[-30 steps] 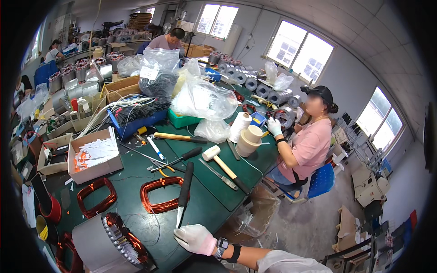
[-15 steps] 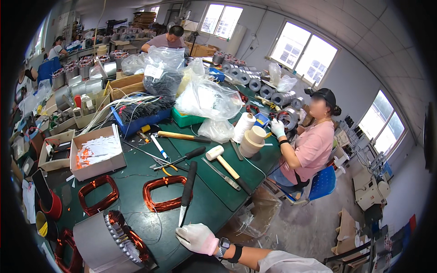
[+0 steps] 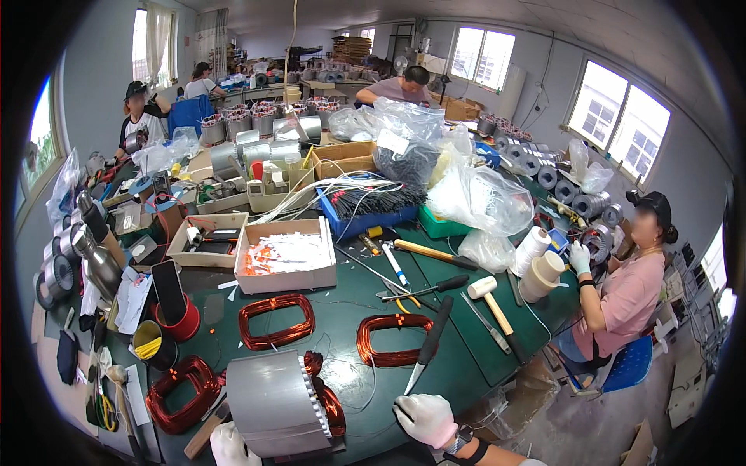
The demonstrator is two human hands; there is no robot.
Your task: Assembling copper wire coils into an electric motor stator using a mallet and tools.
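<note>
Left hand [image 3: 233, 447] at grey stator's [image 3: 270, 405] 7-8 o'clock, right hand [image 3: 425, 420] at black-handled knife's [image 3: 430, 346] 6 o'clock, can't tell either grip.

Workshop interior around the green bench [image 3: 458, 365]: pale walls [image 3: 538, 58] with bright, daylit windows [image 3: 619, 113] stand beyond it; a pale curtain [image 3: 160, 43] hangs beyond its left side; a blue chair [image 3: 628, 366] stands on the grey floor [image 3: 575, 423] to its right.
</note>
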